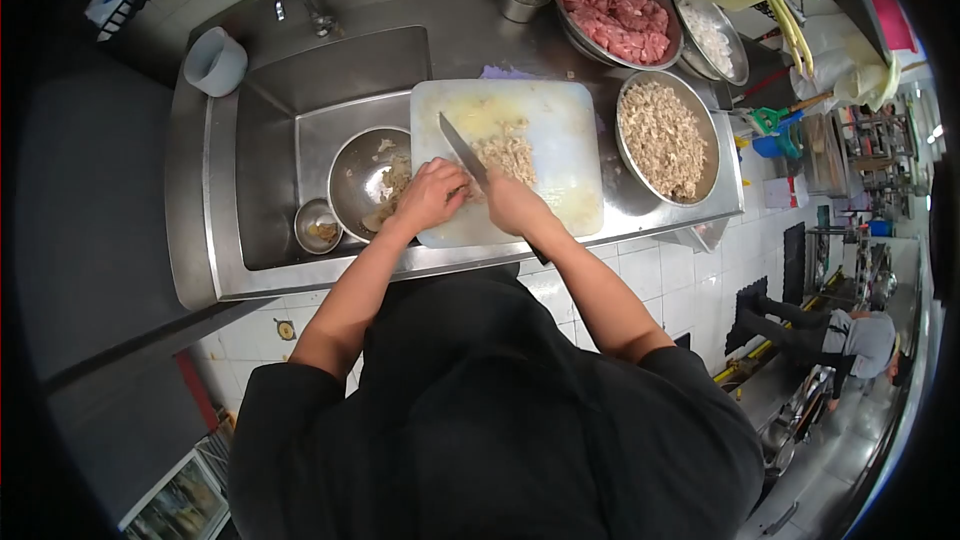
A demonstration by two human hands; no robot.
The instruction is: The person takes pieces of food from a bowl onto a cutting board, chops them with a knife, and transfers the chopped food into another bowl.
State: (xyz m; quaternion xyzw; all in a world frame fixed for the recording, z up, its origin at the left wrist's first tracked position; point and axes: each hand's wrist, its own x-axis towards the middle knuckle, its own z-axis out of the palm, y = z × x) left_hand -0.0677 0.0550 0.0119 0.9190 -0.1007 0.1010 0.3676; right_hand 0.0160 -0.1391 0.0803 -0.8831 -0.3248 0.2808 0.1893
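The right hand (515, 202) is wrapped around the handle of a big knife (462, 152). The knife is over the middle of a pale cutting board (570, 180), and its tip points to the board's far left corner. The left hand (433, 195) is at the board's left edge, with its fingers bent. I cannot tell if those fingers pinch a bit of food. A small heap of chopped bits (512, 155) sits in the middle of the board, just beside the knife. The board lies by the near edge of the shiny metal worktop (620, 210), and its left side sticks out over the sink (268, 180). In the sink, a metal bowl (350, 175) with some food in it is partly under the board, and a little bowl (318, 210) is just beside it. Near the worktop's right edge, a round bowl (710, 165) is full of chopped food (662, 140). Behind it, by the far edge, there is a bowl of pink meat (615, 15), a bowl of white bits (708, 40) and a small metal cup (523, 12). A white tub (215, 62) stands at the far left corner.
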